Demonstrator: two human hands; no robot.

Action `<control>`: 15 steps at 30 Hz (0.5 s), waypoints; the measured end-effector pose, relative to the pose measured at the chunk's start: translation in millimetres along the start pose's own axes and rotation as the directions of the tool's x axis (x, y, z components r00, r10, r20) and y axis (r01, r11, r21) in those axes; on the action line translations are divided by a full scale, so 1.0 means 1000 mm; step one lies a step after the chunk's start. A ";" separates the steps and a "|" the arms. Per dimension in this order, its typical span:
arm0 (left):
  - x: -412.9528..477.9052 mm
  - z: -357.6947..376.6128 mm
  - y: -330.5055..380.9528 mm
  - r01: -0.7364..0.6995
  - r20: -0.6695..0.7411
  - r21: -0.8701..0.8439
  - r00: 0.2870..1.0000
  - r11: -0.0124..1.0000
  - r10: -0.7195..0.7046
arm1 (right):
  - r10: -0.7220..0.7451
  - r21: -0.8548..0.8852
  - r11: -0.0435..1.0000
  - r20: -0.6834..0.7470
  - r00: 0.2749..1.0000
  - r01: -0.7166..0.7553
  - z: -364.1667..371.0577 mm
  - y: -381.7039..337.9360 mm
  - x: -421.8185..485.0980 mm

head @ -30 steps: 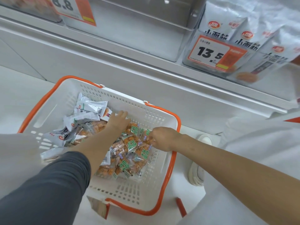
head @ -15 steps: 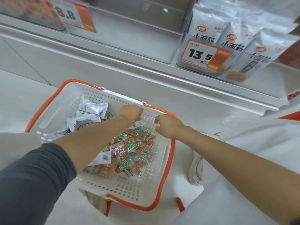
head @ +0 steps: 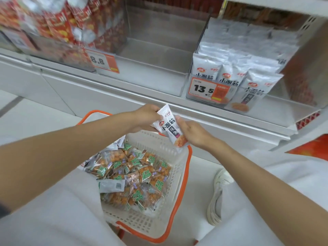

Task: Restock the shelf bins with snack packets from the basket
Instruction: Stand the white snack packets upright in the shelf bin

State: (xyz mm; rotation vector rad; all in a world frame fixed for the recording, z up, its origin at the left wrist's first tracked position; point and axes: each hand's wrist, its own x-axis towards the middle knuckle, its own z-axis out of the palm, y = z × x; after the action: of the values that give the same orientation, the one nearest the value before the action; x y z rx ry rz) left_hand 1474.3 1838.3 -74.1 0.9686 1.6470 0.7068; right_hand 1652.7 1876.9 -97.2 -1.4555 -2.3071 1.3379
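A white snack packet with black characters is being held tilted between the left hand and the right hand, above the far rim of the white, orange-rimmed basket. Orange packets with green labels are lying heaped inside the basket. Matching white packets are standing upright in the right-hand clear shelf bin.

Forearms extended forward, left grip and right grip close together, both seemingly pinching one packet
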 end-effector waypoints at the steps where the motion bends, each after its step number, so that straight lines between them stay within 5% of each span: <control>1: 0.000 0.002 0.001 0.007 0.001 -0.026 1.000 1.000 -0.007 | -0.014 0.017 1.000 -0.010 1.000 0.014 0.004 0.002 -0.002; 3: 0.001 0.010 0.000 -0.009 -0.017 -0.015 1.000 1.000 0.009 | -0.043 0.012 0.999 -0.067 0.997 0.043 0.009 0.006 -0.003; 7: 0.011 0.014 -0.014 -0.225 -0.165 0.334 0.942 0.915 0.292 | -0.076 0.021 0.996 -0.190 0.979 0.081 0.014 0.009 0.001; 15: 0.023 -0.001 -0.018 -0.360 -0.313 0.318 0.833 0.877 0.455 | -0.007 0.319 0.945 -0.189 0.982 0.068 0.016 0.000 0.008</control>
State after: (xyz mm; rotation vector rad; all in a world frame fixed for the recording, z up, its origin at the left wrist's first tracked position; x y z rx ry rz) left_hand 1466.5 1848.8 -100.2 1.4688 1.9158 1.0499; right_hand 1640.3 1873.3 -110.0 -1.3574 -1.8825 1.4216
